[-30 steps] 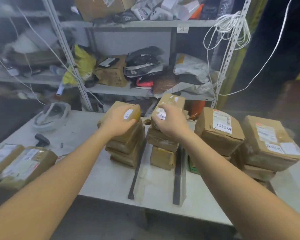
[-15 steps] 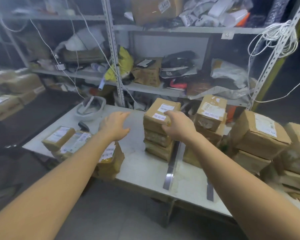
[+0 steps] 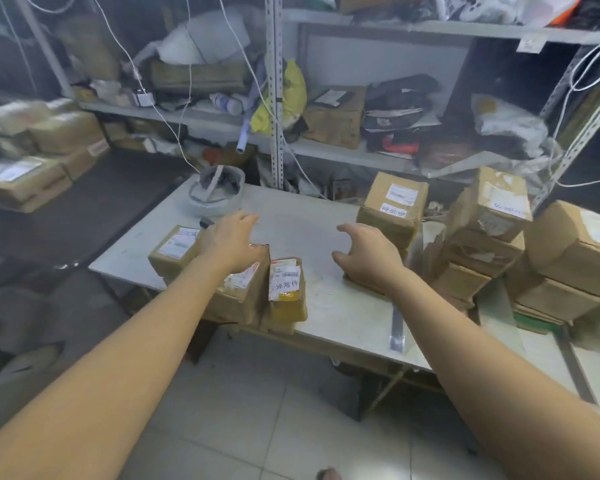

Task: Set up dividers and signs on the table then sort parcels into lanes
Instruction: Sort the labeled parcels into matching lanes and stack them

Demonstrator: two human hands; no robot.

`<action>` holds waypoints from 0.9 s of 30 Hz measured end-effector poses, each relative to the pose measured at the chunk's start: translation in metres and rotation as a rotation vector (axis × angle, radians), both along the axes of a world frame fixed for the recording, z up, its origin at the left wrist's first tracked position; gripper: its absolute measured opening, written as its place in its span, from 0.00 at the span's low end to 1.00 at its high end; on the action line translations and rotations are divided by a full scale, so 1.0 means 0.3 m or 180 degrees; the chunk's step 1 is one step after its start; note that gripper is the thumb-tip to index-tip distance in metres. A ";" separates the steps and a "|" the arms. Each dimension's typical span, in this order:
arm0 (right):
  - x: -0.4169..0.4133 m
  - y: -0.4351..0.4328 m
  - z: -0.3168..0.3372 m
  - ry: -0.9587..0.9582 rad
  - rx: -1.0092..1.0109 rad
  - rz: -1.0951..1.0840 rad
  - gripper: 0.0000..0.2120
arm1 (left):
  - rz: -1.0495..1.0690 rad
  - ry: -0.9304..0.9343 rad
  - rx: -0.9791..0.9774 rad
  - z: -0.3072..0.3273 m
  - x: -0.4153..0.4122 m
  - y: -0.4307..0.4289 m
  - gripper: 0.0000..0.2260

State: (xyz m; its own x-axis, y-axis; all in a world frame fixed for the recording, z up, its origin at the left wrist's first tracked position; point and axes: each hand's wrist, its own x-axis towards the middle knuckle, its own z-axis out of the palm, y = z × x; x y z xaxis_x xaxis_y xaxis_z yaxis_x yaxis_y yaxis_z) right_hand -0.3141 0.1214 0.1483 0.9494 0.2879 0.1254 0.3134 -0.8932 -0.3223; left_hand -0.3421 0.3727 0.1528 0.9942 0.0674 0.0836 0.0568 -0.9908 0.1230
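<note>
Brown cardboard parcels stand on a white table [image 3: 312, 233]. My left hand [image 3: 231, 244] hovers, fingers loosely spread, over a group of three parcels at the table's left front: one with a white label [image 3: 175, 249], a middle one [image 3: 243, 296] partly hidden by my wrist, and a small one with a handwritten label [image 3: 286, 292]. My right hand [image 3: 368, 256] is open with curved fingers, just left of a parcel stack [image 3: 392, 209] whose top box carries a handwritten sign. A metal divider strip [image 3: 396, 327] lies beside that stack. More stacks [image 3: 485, 230] stand to the right.
A grey helmet-like object [image 3: 215, 194] sits at the table's far left corner. Metal shelving [image 3: 276, 98] full of bags, boxes and cords rises behind the table. More parcels [image 3: 32, 161] lie on a dark surface at left. Tiled floor is below.
Both hands have let go of the two stack tops and moved left. My view has swung left, and my left hand now hovers over the left parcel group.
</note>
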 end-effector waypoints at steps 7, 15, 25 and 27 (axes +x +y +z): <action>0.107 0.158 -0.087 0.0172 0.0109 0.0054 0.27 | 0.0234 0.0221 -0.0291 -0.083 0.077 0.186 0.30; 0.229 0.290 -0.204 0.0574 0.0487 0.0000 0.28 | 0.0539 0.0334 -0.0628 -0.222 0.140 0.273 0.31; 0.203 0.383 -0.352 0.0986 0.0733 -0.0557 0.29 | 0.0633 0.0448 -0.1311 -0.380 0.120 0.286 0.39; 0.173 0.412 -0.372 0.1022 0.0781 -0.0756 0.30 | 0.0656 0.0522 -0.1294 -0.395 0.105 0.287 0.42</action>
State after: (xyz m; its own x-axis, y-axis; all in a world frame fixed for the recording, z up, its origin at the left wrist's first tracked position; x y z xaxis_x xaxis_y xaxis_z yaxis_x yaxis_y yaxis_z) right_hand -0.2621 0.2451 0.0368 0.9873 0.0565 -0.1484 -0.0407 -0.8134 -0.5803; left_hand -0.3106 0.4587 0.0342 0.9546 0.2591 -0.1472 0.2980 -0.8304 0.4708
